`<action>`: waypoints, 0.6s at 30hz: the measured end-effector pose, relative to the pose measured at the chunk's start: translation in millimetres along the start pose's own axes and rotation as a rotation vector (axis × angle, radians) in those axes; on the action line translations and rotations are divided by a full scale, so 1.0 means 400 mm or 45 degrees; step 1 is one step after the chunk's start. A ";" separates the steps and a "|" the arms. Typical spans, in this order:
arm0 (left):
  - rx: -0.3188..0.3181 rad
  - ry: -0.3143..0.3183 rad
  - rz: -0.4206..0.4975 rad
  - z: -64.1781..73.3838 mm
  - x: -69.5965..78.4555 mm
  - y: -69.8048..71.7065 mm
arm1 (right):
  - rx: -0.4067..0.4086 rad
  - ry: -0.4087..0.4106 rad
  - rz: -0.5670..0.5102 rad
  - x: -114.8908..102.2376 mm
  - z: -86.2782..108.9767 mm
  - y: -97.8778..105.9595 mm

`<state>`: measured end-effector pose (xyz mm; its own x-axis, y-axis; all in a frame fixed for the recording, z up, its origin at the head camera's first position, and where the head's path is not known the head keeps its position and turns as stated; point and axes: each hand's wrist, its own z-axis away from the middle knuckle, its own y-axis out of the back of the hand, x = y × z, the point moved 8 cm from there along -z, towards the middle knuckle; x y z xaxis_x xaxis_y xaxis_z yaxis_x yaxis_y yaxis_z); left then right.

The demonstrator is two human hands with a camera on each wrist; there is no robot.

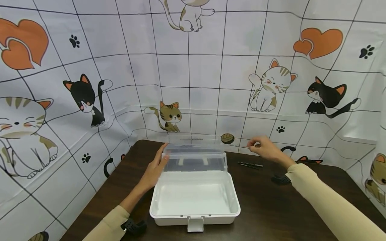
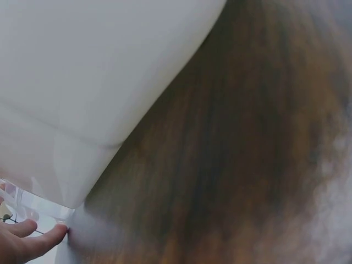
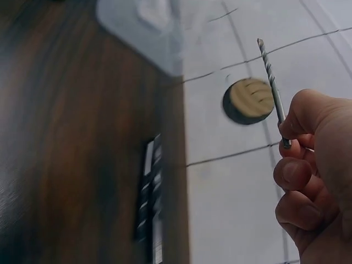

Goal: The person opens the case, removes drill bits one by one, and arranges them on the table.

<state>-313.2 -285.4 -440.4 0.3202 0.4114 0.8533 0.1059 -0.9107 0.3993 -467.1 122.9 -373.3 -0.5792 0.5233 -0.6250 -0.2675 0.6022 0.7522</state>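
Observation:
A white plastic box (image 1: pixel 196 197) stands on the table, its clear lid (image 1: pixel 196 164) raised at the back. My left hand (image 1: pixel 153 169) holds the lid by its left edge, fingers along the side; part of that hand also shows at the lower left in the left wrist view. My right hand (image 1: pixel 265 149), up to the right of the lid, pinches a twist drill bit (image 3: pixel 270 82) near its plain end, fluted tip pointing away. One more drill bit (image 1: pixel 191 139) lies in the lid's far part. A few darker drill bits (image 1: pixel 250 165) lie on the table below my right hand.
The dark wooden table (image 1: pixel 271 207) runs back to a wall sheet (image 1: pixel 205 73) printed with cats and a grid. Black straps (image 1: pixel 134 227) are at both wrists. The box's front latch (image 1: pixel 195 224) hangs down.

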 end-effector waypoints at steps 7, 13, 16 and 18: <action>0.025 0.008 -0.013 0.004 -0.002 -0.002 | -0.022 -0.002 0.028 0.080 0.055 -0.033; 0.033 0.006 -0.033 0.005 0.002 -0.002 | -0.050 -0.034 0.046 0.133 0.102 -0.062; 0.035 0.014 -0.041 0.003 0.003 -0.002 | -0.054 -0.047 0.068 0.154 0.124 -0.074; 0.037 0.023 -0.046 0.003 0.002 -0.003 | -0.053 -0.068 0.078 0.167 0.137 -0.081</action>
<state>-312.1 -284.1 -440.5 0.2988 0.4442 0.8446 0.1441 -0.8959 0.4202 -454.8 171.3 -450.8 -0.5536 0.5907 -0.5870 -0.2652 0.5431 0.7967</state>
